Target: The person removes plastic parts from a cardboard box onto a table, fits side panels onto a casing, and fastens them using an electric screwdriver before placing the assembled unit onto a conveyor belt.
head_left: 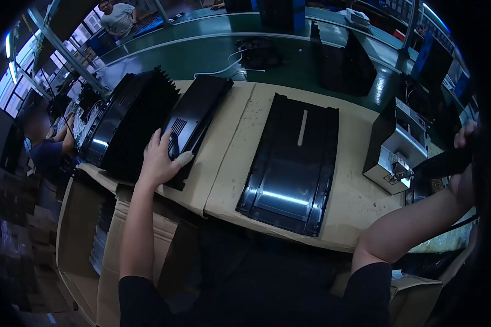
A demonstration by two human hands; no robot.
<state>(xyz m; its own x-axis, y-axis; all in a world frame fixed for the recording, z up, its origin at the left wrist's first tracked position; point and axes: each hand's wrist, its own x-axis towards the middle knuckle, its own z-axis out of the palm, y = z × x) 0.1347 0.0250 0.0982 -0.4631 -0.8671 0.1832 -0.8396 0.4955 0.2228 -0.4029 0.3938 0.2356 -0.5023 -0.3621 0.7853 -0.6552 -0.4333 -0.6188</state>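
My left hand [162, 159] reaches over a long black panel [204, 103] with vent slots, fingers spread and touching its near part. A pale cover sits on one fingertip, and a small dark shape shows between thumb and fingers; I cannot tell what it is. At the far right, my right hand [463, 185] is wrapped around a black power screwdriver [439, 163], partly lost in shadow. Its tip points at a box-shaped metal dispenser [395, 144] on the table. Between the hands lies a flat black panel [292, 163] with a narrow slot.
Brown cardboard [234, 147] covers the tabletop. Stacked ribbed black panels [133, 114] stand at the left. Beyond is a green conveyor [202, 52] carrying a black part [341, 60] and a white cable [218, 71]. Open cartons [84, 245] sit below; co-workers [49, 147] are at the left and back.
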